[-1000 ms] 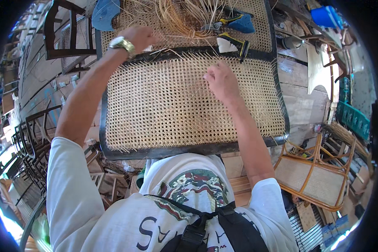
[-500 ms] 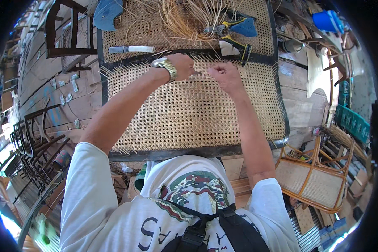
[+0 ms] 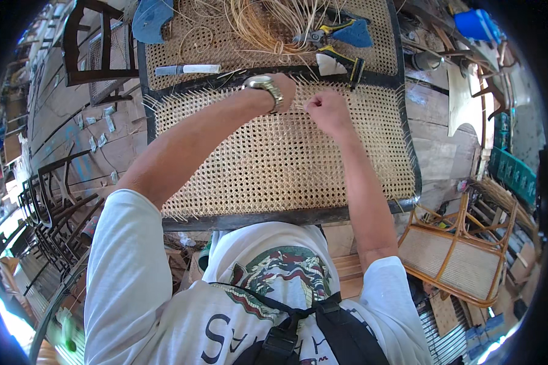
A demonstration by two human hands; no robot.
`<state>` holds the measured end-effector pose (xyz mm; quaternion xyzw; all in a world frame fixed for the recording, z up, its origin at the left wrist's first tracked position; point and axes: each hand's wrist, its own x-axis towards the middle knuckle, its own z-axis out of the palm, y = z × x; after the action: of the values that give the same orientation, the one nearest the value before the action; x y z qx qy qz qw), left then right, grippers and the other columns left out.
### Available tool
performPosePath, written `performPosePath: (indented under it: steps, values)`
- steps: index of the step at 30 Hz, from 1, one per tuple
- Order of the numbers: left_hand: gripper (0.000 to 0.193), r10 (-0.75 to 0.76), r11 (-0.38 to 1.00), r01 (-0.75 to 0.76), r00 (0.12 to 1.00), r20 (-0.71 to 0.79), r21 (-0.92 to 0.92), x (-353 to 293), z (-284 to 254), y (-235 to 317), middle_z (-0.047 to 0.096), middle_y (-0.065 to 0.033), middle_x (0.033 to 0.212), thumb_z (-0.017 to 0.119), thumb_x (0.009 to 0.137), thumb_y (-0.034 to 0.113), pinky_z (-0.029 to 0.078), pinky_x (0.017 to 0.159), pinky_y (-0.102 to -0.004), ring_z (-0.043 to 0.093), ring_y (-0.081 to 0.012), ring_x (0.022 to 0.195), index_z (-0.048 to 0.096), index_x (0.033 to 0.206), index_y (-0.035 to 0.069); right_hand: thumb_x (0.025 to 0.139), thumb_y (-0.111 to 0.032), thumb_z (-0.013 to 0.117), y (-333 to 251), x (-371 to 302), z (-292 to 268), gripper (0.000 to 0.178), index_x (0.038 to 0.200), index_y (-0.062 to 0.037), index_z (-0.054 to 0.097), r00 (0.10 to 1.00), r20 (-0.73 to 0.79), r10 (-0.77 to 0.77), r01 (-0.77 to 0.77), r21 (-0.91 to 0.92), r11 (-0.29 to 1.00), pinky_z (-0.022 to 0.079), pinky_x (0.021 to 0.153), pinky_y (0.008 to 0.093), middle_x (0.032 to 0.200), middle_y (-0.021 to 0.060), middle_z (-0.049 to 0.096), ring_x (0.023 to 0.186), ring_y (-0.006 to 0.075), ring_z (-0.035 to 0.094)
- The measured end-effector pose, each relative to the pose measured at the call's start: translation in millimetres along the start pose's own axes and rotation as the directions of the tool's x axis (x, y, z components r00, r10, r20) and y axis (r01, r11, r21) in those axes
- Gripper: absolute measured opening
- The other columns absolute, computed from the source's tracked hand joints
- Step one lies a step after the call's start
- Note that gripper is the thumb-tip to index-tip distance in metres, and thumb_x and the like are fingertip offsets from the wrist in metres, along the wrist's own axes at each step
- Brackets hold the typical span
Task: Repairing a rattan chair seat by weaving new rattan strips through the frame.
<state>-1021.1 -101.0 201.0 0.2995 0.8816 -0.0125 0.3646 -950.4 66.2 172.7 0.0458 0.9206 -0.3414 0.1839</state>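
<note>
Weaving at far edge of black-framed woven cane panel (image 3: 280,164): right hand (image 3: 327,111) pinches thin cane strand (image 3: 299,104); left hand (image 3: 284,90) grip hidden, can't tell. Next prob. needs threading strand thru.

Both forearms are extended forward from the lower edge, bare below short white sleeves. The left hand (image 3: 284,91) is turned palm-down with its fingers bent inward (a metal wristwatch (image 3: 264,85) is worn at the wrist). The right hand (image 3: 326,112) is closed into a loose fist, thumb and forefinger pinched together. The two hands are held just beside each other, fingertips nearly touching.
</note>
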Motion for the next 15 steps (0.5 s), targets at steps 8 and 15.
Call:
performPosePath:
  steps: [8,15]
  values:
    - [0.057,-0.080,0.902,0.118,0.991,0.108,-0.415,4.7,19.3,-29.2,0.070,-0.0080,0.065,0.059,0.090,0.060,0.057,0.067,-0.0349,0.071,-0.0204,0.066,0.074,0.083,0.006,0.083,-0.020,0.070,-27.9,-12.2,17.6,0.019,0.082,-0.0014,0.070,0.993,-0.092,-0.075,0.065,-0.105,0.992,0.052,0.083,0.0424,0.097,0.0170,0.061,0.089,0.0341,0.064]
    - [0.047,-0.208,0.958,0.259,0.924,-0.320,0.125,-55.0,-26.7,-111.2,0.068,-0.0122,0.079,0.054,0.093,0.054,0.054,0.063,-0.0408,0.067,-0.0266,0.071,0.068,0.089,0.009,0.087,-0.017,0.067,-26.3,-18.8,18.6,0.014,0.091,-0.0046,0.071,0.989,-0.093,-0.118,0.098,-0.199,0.975,0.055,0.082,0.0407,0.104,0.0141,0.059,0.091,0.0305,0.066]
